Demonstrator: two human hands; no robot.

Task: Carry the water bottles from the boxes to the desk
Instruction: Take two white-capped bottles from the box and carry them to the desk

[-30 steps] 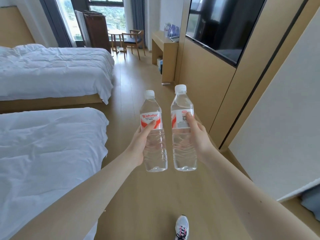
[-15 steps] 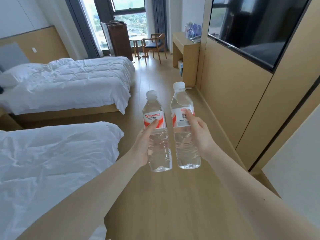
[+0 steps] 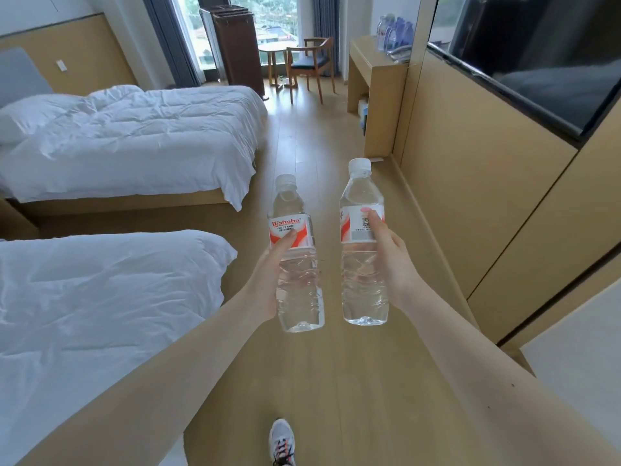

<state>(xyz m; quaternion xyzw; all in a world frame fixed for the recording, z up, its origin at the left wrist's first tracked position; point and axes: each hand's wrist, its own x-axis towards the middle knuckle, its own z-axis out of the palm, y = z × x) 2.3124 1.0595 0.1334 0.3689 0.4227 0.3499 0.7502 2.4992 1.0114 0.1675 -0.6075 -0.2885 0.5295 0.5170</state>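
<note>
I hold two clear water bottles upright in front of me, side by side and slightly apart, over the wooden floor. My left hand (image 3: 268, 280) grips the left bottle (image 3: 297, 287), which has a red-and-white label and a white cap. My right hand (image 3: 389, 264) grips the right bottle (image 3: 361, 284) with the thumb across its label. Far ahead on the right stands the wooden desk (image 3: 366, 67), with several blue-tinted bottles (image 3: 393, 30) standing on its top. No boxes are in view.
Two beds with white duvets fill the left side, the near bed (image 3: 100, 304) and the far bed (image 3: 134, 136). A wood-panelled wall with a dark screen (image 3: 544, 58) runs along the right. A chair (image 3: 312, 63) and a small table stand by the window. My shoe (image 3: 282, 443) is on the floor aisle between.
The view has advanced down the aisle; the desk and far bed look nearer. Both bottles stay upright in my hands, now a little further apart. My foot has stepped into view.
</note>
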